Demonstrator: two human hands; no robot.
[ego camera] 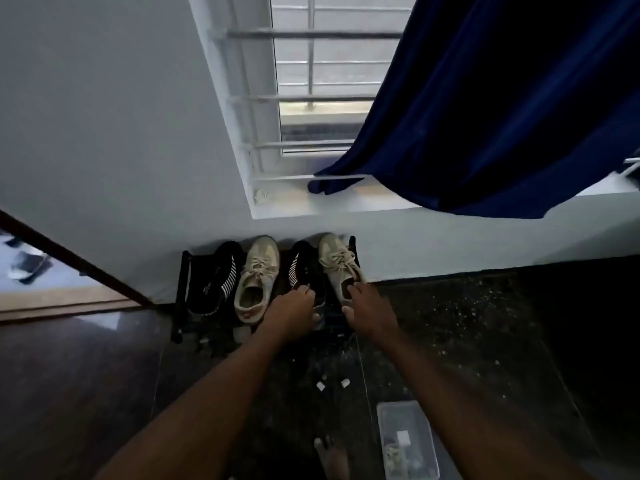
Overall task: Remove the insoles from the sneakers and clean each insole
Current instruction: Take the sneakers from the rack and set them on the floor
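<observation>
A low black shoe rack [180, 289] stands against the wall under the window. On it sit a black striped shoe [218, 278], a beige sneaker [258, 275], a second black striped shoe [303, 268] and a second beige sneaker [337, 261]. My left hand [294, 310] is curled over the heel of the second black shoe. My right hand [369, 306] has its fingers in the heel opening of the right beige sneaker, with the thumb outside the heel. No insole shows in either sneaker's opening.
A clear plastic box [407, 441] with small items lies on the dark speckled floor near my bare foot [330, 455]. Small white scraps [332, 384] lie on the floor. A blue curtain [502, 98] hangs over the window sill [363, 202]. A doorway opens at left.
</observation>
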